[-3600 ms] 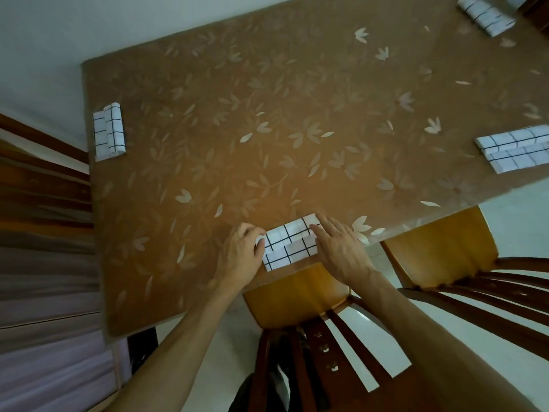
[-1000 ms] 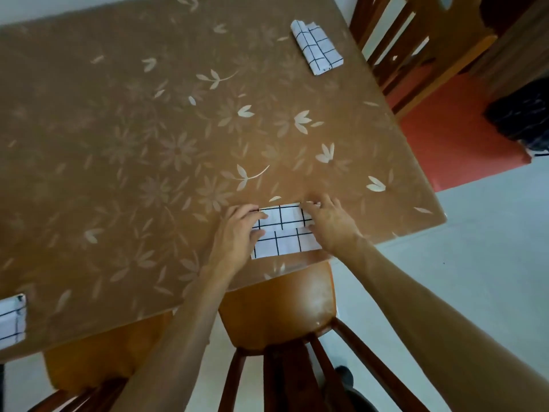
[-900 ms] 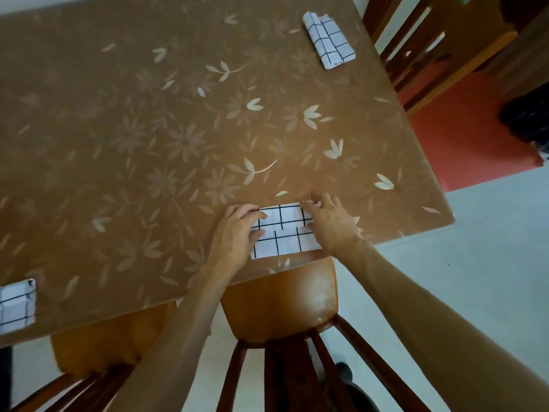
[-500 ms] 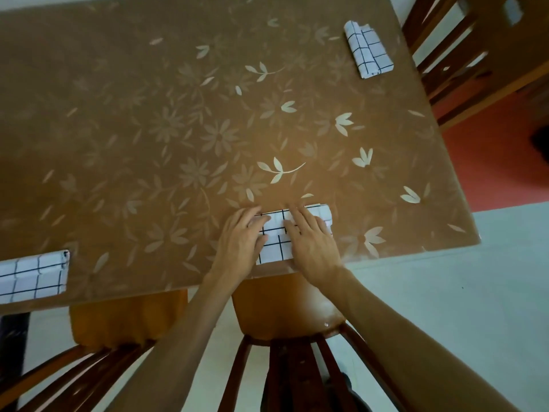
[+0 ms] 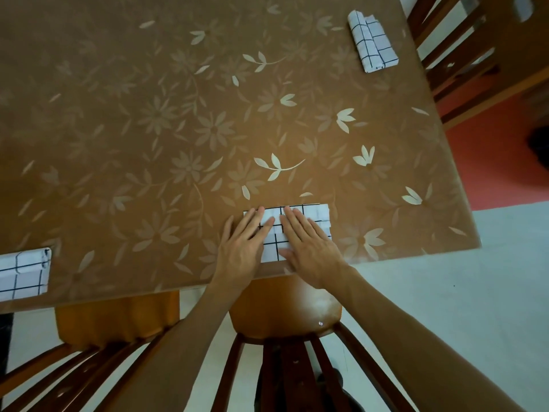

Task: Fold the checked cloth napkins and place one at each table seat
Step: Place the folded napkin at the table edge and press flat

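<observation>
napkin (image 5: 297,230): folded, laid flat at the bench (image 5: 148,129) near edge, above a chair (image 5: 285,310) | left hand (image 5: 242,243): released, fingers straight, pressed on its left part | right hand (image 5: 309,242): released, flat on its middle | second napkin (image 5: 372,41): far right edge, apparently rolled | third napkin (image 5: 22,273): left, near edge
</observation>
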`<act>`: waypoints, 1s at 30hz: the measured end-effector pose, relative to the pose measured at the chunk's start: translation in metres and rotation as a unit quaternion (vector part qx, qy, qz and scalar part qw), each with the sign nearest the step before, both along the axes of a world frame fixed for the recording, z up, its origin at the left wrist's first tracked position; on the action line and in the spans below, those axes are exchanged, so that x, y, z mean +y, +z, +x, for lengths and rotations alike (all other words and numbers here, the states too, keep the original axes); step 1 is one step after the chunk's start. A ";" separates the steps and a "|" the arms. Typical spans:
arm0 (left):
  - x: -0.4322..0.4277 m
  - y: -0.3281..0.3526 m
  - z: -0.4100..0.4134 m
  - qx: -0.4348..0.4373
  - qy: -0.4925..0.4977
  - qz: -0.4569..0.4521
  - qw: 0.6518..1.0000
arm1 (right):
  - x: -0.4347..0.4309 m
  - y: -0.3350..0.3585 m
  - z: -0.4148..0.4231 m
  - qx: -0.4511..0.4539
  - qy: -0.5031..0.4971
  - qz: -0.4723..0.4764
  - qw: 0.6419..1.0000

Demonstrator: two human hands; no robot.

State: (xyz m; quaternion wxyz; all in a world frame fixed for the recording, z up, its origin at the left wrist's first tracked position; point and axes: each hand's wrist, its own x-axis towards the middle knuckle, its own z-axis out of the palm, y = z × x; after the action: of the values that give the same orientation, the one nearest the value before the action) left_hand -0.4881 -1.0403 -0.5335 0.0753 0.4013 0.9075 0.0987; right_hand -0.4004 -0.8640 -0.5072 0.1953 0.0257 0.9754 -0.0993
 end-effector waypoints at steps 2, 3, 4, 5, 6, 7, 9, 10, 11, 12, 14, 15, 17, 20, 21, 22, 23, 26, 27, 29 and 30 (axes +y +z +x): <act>-0.001 0.000 -0.002 -0.004 -0.007 -0.014 1.000 | 0.006 -0.001 0.002 0.002 -0.011 0.008 1.000; -0.002 0.000 -0.002 -0.009 -0.015 -0.027 0.999 | 0.009 -0.001 0.003 -0.001 -0.028 0.012 1.000; -0.004 0.001 -0.001 -0.012 -0.020 -0.040 0.999 | 0.012 0.000 0.005 0.002 -0.047 0.016 0.999; -0.006 0.002 0.001 -0.015 -0.017 -0.052 0.998 | 0.014 0.000 0.007 0.006 -0.064 0.020 0.998; -0.009 0.003 0.004 -0.020 -0.003 -0.058 0.998 | 0.016 0.001 0.009 0.006 -0.076 0.023 0.997; -0.012 0.006 0.006 -0.031 0.017 -0.061 0.998 | 0.018 0.003 0.011 0.000 -0.085 0.023 0.996; -0.017 0.012 0.009 -0.058 0.048 -0.076 0.994 | 0.018 0.007 0.011 -0.014 -0.093 0.013 0.995; -0.020 0.014 0.010 -0.064 0.054 -0.088 0.993 | 0.017 0.011 0.009 -0.019 -0.097 0.003 0.995; -0.022 0.016 0.011 -0.067 0.058 -0.095 0.992 | 0.017 0.015 0.006 -0.022 -0.099 -0.010 0.995; -0.022 0.021 0.012 -0.069 0.068 -0.094 0.991 | 0.017 0.021 0.003 -0.021 -0.099 -0.024 0.995; -0.020 0.033 0.014 -0.077 0.118 -0.058 0.988 | 0.020 0.032 0.000 0.001 -0.096 -0.050 0.994; -0.017 0.042 0.015 -0.073 0.145 -0.026 0.986 | 0.022 0.041 0.001 0.018 -0.099 -0.065 0.993; -0.007 0.064 0.021 -0.078 0.185 0.031 0.979 | 0.029 0.058 0.008 0.050 -0.122 -0.106 0.986; 0.021 0.098 0.039 -0.148 0.200 0.063 0.966 | 0.044 0.082 0.030 0.042 -0.162 -0.156 0.974; 0.031 0.107 0.047 -0.168 0.191 0.051 0.966 | 0.051 0.088 0.039 0.036 -0.172 -0.168 0.970; 0.041 0.113 0.056 -0.189 0.184 0.031 0.964 | 0.058 0.095 0.050 0.031 -0.182 -0.181 0.966; 0.052 0.119 0.065 -0.212 0.181 0.008 0.961 | 0.066 0.101 0.061 0.023 -0.191 -0.197 0.961; 0.088 0.135 0.097 -0.262 0.177 -0.033 0.948 | 0.093 0.112 0.098 -0.029 -0.206 -0.256 0.944; 0.100 0.140 0.109 -0.266 0.173 -0.038 0.948 | 0.104 0.113 0.111 -0.045 -0.204 -0.264 0.942; 0.126 0.149 0.134 -0.265 0.167 -0.049 0.948 | 0.128 0.117 0.140 -0.055 -0.211 -0.272 0.937; 0.139 0.155 0.147 -0.265 0.170 -0.050 0.948 | 0.141 0.121 0.155 -0.054 -0.215 -0.279 0.934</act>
State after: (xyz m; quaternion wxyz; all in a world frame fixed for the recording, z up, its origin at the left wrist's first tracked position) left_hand -0.3409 -0.9014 -0.3784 0.3147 0.1958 0.9136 0.1670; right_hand -0.2456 -0.7225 -0.3860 0.2208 0.1848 0.8678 -0.4051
